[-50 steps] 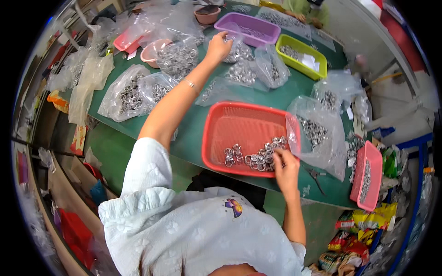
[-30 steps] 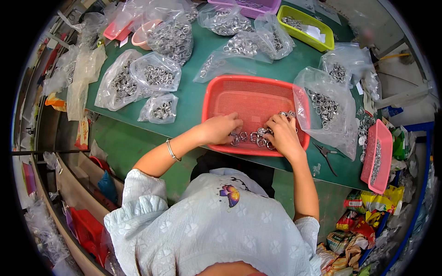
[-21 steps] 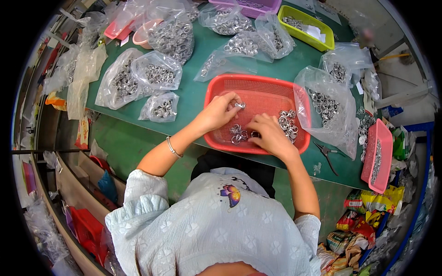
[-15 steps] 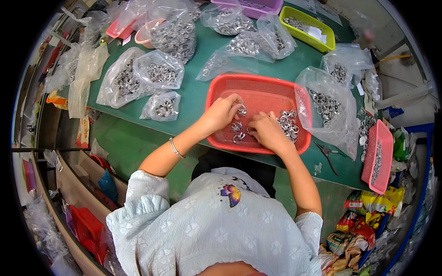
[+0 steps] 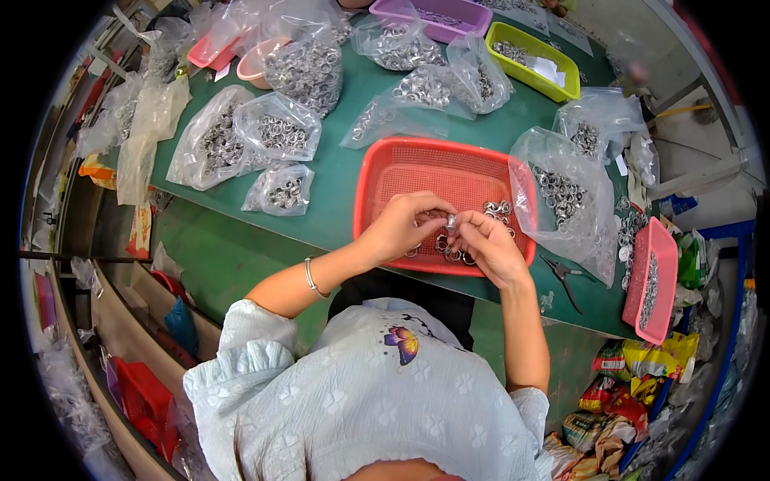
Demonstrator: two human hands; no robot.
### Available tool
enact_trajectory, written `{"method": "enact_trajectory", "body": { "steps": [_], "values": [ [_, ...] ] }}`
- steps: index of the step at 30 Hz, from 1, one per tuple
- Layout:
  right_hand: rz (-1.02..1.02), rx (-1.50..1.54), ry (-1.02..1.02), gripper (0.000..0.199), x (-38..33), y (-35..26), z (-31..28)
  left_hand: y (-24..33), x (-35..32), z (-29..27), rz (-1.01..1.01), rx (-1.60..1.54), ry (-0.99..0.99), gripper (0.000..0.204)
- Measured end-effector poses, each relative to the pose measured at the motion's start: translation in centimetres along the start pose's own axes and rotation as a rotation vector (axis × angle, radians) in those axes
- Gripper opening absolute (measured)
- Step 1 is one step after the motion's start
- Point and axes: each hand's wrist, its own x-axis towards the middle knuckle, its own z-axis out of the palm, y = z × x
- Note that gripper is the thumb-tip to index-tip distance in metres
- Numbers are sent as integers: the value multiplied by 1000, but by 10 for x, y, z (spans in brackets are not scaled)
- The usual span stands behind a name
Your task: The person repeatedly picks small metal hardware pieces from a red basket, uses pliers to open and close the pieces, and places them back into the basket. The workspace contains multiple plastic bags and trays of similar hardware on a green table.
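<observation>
Meeting over the tray (image 5: pixel 449 178), left hand (image 5: pixel 406 224) and right hand (image 5: pixel 492 250), earlier apart, now pinch one metal piece (image 5: pixel 451 221): two-handed work.

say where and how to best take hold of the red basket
Probably best by the rim at both short ends, coming from left and right: the red basket is oblong with raised walls. The visible metal rings lie mostly in its right half, so that end may need firmer support; a clear bag overlaps the rim there.
</observation>
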Motion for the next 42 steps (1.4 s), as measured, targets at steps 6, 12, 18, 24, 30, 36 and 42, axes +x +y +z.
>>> {"method": "enact_trajectory", "body": {
  "steps": [6, 12, 18, 24, 30, 36, 42],
  "values": [
    [-205, -303, 156, 11, -15, -1, 21, 6, -6, 8, -237, -323, 68, 12],
    [-349, -256, 262, 12, -21, -6, 36, 16, -7, 8, -338, -490, 52, 10],
    [-484, -395, 365, 12, -25, 0, 34, 19, -11, 11, -371, -694, 43, 13],
    [-541, -550, 380, 11, -25, 0, 31, 29, -12, 21, -206, -550, 113, 21],
    [-628, -765, 338, 10, -30, -8, 32, 29, -12, 22, 183, 13, 169, 17],
    [-650, -709, 531, 10, -49, -5, 25, 35, -6, 29, -198, -414, 151, 10],
    [-307, -982, 704, 7, -127, -9, -58, 14, -9, 15, -450, -542, 159, 4]
  ]
}}
